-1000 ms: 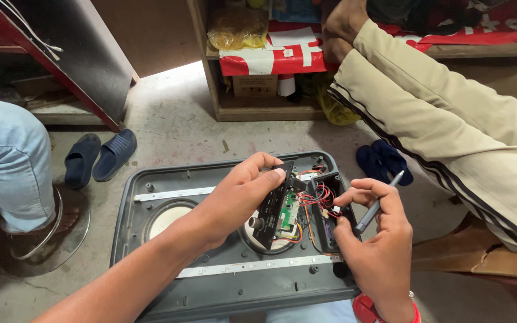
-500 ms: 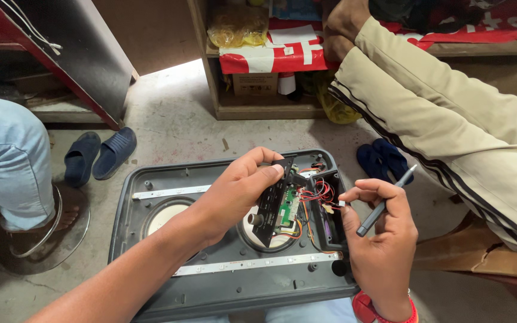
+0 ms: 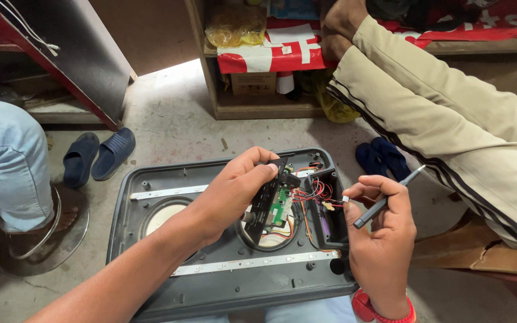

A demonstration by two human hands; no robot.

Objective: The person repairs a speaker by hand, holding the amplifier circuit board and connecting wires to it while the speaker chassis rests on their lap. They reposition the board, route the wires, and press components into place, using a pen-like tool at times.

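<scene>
My left hand [image 3: 231,191] grips a black control panel with a green circuit board [image 3: 273,203], held upright over the open grey speaker housing [image 3: 151,263]. Red and black wires [image 3: 312,192] run from the board to a black box compartment [image 3: 324,218] at the housing's right end. My right hand [image 3: 381,239] holds a slim grey screwdriver [image 3: 387,200] and pinches a small white connector [image 3: 344,199] on the wires. Two round speaker openings [image 3: 160,215] show in the housing, the right one partly hidden behind the board.
A person in beige striped trousers [image 3: 450,119] sits at the right, another in blue jeans [image 3: 7,161] at the left. Dark blue slippers [image 3: 97,154] lie on the concrete floor, another pair [image 3: 381,157] beyond the housing. A wooden shelf [image 3: 258,72] stands behind.
My left hand has lifted the board slightly and turned it more upright. My right hand has drawn back to the right, the screwdriver tilting up away from the housing.
</scene>
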